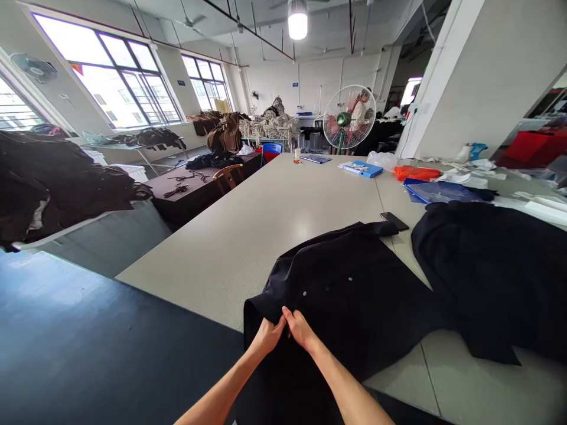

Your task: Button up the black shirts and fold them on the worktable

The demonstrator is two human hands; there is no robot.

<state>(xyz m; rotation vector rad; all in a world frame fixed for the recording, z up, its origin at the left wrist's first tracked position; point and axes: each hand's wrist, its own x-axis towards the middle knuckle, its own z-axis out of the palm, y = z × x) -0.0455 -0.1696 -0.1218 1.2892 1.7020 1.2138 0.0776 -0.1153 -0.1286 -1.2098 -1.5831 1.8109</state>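
A dark navy garment (367, 289) with two small pale round spots, like buttons, lies spread over the near edge of the table, and part of it hangs down in front. My left hand (269, 336) is closed on the cloth near its left end. Right beside it, my right hand (299, 328) pinches the same cloth, and the fingertips of both hands nearly meet. The exact bit of fabric between the fingers is hidden. Beyond the garment's far end rests a black phone (395, 221), partly touching or very close to it.
A second dark garment pile (491, 271) lies at the right on the pale table (230, 236). Farther back are a blue folder (362, 169), orange plastic (416, 173) and a large fan (349, 118). Dark clothes (57, 183) are heaped at left. A person (361, 112) is behind the fan.
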